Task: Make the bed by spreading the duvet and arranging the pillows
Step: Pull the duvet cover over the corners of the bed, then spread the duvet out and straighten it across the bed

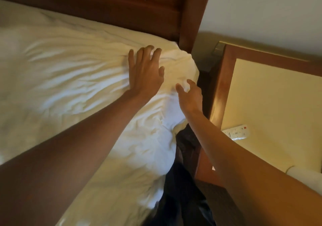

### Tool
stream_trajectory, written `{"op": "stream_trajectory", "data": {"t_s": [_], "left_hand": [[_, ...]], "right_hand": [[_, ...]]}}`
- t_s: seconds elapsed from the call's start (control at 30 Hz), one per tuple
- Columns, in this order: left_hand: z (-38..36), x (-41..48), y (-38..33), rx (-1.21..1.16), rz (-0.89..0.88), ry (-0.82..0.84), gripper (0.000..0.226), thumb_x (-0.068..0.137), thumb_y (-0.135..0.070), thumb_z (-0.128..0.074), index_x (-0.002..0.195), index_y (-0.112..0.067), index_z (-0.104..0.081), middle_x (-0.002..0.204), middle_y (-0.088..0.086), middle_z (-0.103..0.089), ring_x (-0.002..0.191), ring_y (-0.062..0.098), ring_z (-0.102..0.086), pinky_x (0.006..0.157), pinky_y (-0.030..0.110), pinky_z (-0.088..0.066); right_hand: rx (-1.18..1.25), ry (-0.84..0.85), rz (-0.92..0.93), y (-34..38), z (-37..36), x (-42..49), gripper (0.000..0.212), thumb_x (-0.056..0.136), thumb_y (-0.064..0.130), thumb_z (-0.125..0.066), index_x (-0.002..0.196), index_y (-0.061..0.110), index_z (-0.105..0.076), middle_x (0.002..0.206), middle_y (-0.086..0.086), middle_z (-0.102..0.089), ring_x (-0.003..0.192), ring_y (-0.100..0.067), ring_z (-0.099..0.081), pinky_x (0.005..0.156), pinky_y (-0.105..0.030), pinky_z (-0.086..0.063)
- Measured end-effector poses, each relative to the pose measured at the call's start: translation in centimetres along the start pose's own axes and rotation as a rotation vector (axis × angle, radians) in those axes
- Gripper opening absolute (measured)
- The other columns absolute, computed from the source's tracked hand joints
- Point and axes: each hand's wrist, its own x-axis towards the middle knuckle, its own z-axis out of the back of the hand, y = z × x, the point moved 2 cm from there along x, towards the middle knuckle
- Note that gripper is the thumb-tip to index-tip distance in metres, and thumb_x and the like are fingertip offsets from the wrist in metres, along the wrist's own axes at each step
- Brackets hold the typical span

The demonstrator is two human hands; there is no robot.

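A white remote [237, 133] lies on the bedside table [271, 103] (right of the bed). The right hand [190, 95] seems to pinch a fold of the rumpled white duvet [69, 72] at the bed's corner. Beyond it, the left hand [144, 74] presses flat, fingers spread, near the wooden headboard [122, 8].

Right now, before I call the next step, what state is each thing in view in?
duvet: spread over the bed, wrinkled, corner bunched beside the headboard.
left hand: flat on the duvet, fingers spread.
right hand: fingers curled round the duvet's side edge.
remote: lying flat on the nightstand.
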Motion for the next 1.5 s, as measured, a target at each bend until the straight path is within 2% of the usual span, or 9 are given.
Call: {"op": "stream_trajectory", "data": {"t_s": [0.1, 0.27, 0.47, 0.67, 0.83, 1.0, 1.27, 1.5], "left_hand": [[3.8, -3.6, 2.0, -0.059, 0.093, 0.096, 0.036, 0.096, -0.031, -0.055, 0.13, -0.021, -0.058, 0.136, 0.003, -0.055, 0.131, 0.025, -0.045, 0.116, 0.047, -0.024], [12.7, -11.7, 5.8, -0.141, 0.294, 0.199, 0.032, 0.098, -0.027, -0.052, 0.129, -0.025, -0.059, 0.132, -0.003, -0.058, 0.129, 0.021, -0.045, 0.117, 0.041, -0.022], [23.8, -22.5, 9.3, -0.175, 0.507, 0.2, 0.027, 0.098, -0.03, -0.051, 0.122, -0.026, -0.063, 0.117, -0.001, -0.066, 0.111, 0.022, -0.058, 0.095, 0.035, -0.04], [31.8, -35.4, 12.1, -0.221, 0.777, 0.079, 0.025, 0.099, -0.035, -0.049, 0.118, -0.029, -0.063, 0.116, -0.003, -0.066, 0.11, 0.02, -0.059, 0.092, 0.034, -0.044], [35.7, -44.7, 14.4, -0.258, 1.072, -0.053, 0.023, 0.097, -0.035, -0.052, 0.116, -0.028, -0.064, 0.116, -0.003, -0.065, 0.111, 0.021, -0.058, 0.091, 0.033, -0.041], [38.5, -52.1, 14.8, -0.277, 1.344, -0.141, 0.027, 0.096, -0.033, -0.053, 0.12, -0.026, -0.063, 0.118, 0.0, -0.065, 0.115, 0.024, -0.057, 0.097, 0.039, -0.045], [42.2, -56.3, 13.2, -0.302, 1.568, -0.296, 0.032, 0.095, -0.03, -0.055, 0.125, -0.026, -0.061, 0.12, 0.0, -0.067, 0.116, 0.023, -0.058, 0.099, 0.039, -0.043], [43.5, -56.5, 12.3, -0.305, 1.518, -0.341, 0.031, 0.095, -0.03, -0.054, 0.125, -0.025, -0.061, 0.12, 0.0, -0.067, 0.117, 0.023, -0.057, 0.099, 0.039, -0.041]], "right_hand": [[-0.066, 0.086, 0.1, 2.7, 0.8, -3.1, 0.055, 0.091, 0.059, -0.055, 0.134, 0.024, -0.053, 0.141, -0.003, -0.052, 0.128, -0.024, -0.05, 0.105, -0.044, -0.046], [-0.194, 0.235, 0.25, 8.3, 1.6, -12.2, 0.068, 0.09, 0.06, -0.058, 0.144, 0.023, -0.042, 0.15, -0.006, -0.044, 0.137, -0.028, -0.041, 0.109, -0.045, -0.041], [-0.336, 0.433, 0.413, 14.7, 1.2, -25.4, 0.076, 0.087, 0.058, -0.063, 0.148, 0.02, -0.039, 0.149, -0.011, -0.044, 0.135, -0.03, -0.045, 0.104, -0.041, -0.04], [-0.459, 0.63, 0.585, 18.9, -0.8, -38.2, 0.068, 0.089, 0.054, -0.064, 0.143, 0.017, -0.047, 0.146, -0.009, -0.049, 0.135, -0.024, -0.045, 0.106, -0.032, -0.033], [-0.55, 0.79, 0.751, 21.0, -4.3, -46.5, 0.066, 0.089, 0.052, -0.064, 0.143, 0.019, -0.048, 0.146, -0.007, -0.049, 0.133, -0.023, -0.047, 0.107, -0.034, -0.036], [-0.663, 1.001, 0.935, 21.5, -8.3, -53.7, 0.069, 0.089, 0.052, -0.064, 0.146, 0.018, -0.044, 0.147, -0.011, -0.048, 0.134, -0.024, -0.046, 0.111, -0.038, -0.036], [-0.72, 1.156, 1.08, 22.3, -9.8, -59.9, 0.071, 0.089, 0.054, -0.064, 0.148, 0.021, -0.041, 0.15, -0.005, -0.046, 0.137, -0.02, -0.044, 0.108, -0.03, -0.032], [-0.71, 1.113, 1.092, 22.1, -7.8, -61.2, 0.074, 0.089, 0.053, -0.065, 0.149, 0.02, -0.039, 0.15, -0.006, -0.046, 0.137, -0.02, -0.045, 0.106, -0.029, -0.033]]}}
